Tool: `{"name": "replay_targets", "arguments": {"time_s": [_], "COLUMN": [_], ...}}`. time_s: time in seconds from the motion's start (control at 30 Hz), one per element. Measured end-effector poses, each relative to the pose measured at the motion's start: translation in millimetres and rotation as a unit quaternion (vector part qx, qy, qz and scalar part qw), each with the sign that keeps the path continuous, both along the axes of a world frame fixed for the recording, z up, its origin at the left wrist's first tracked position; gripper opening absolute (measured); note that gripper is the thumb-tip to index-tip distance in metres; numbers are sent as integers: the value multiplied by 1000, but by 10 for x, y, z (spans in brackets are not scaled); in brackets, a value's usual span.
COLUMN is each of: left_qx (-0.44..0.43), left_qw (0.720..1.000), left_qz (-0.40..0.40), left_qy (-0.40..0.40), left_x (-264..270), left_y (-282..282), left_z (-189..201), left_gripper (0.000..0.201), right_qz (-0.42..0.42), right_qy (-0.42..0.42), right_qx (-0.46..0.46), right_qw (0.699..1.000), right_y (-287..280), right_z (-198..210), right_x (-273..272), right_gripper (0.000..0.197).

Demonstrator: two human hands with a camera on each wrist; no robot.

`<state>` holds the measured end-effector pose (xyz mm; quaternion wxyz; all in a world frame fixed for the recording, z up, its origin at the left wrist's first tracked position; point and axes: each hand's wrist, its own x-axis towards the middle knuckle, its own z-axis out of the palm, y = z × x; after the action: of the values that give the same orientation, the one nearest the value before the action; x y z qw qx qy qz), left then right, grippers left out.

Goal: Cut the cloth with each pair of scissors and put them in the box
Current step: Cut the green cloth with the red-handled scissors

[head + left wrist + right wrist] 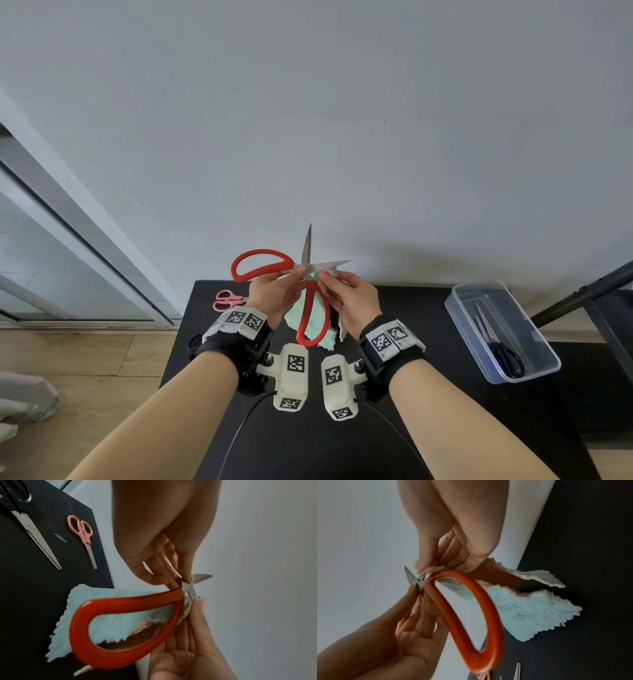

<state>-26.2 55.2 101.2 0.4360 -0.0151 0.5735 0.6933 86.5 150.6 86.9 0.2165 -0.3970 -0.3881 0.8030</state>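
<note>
Large red-handled scissors (313, 315) (120, 601) (493, 622) are held up over the table's far edge, their blades spread wide, one up and one to the right. My left hand (294, 275) (178, 579) pinches them at the pivot, and one red loop hangs down free. My right hand (327, 275) (428, 566) pinches the top corner of a fluffy mint and pink cloth (294, 317) (109, 626) (530, 612) right beside the pivot. The cloth's ragged lower part hangs down to the table. A clear plastic box (486, 298) stands at the right.
The box holds dark-handled scissors (503, 353). Small pink scissors (226, 300) (84, 534) lie at the black table's (411, 308) far left. Black-handled scissors (25, 513) lie nearer, mostly behind my left wrist in the head view. A dark bar (582, 291) slants at the right.
</note>
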Motion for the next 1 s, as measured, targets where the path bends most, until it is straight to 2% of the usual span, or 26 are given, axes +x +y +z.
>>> {"name": "replay_targets", "arguments": {"time_s": [0.17,0.4,0.53,0.7,0.8,1.0], "left_qx": [-8,-34,-34,-17,-23,-39], "left_qw": [1000,998,997,998,997,993], "left_qz": [-8,-30,-27,-33,-43,-46], "left_qy": [5,44,63,48,62,104], "left_x": [14,31,38,14,-6,-57], "left_y": [-9,-15,8,30,36,33], "left_z": [-28,-67,-85,-81,-73,-41], "left_gripper": [34,23,19,21,22,9], "right_qz": [-18,-22,-17,5,14,24], "right_qy": [-9,-39,-28,-20,-24,-27], "right_qx": [11,56,25,0,18,67], "right_qw": [1000,997,999,1000,999,997], "right_y": [-37,-51,-52,-13,5,56], "right_z": [7,-40,-41,-9,-6,21], "right_x": [-80,-109,-91,-95,-96,-68], "right_gripper": [26,33,19,11,9,7]}}
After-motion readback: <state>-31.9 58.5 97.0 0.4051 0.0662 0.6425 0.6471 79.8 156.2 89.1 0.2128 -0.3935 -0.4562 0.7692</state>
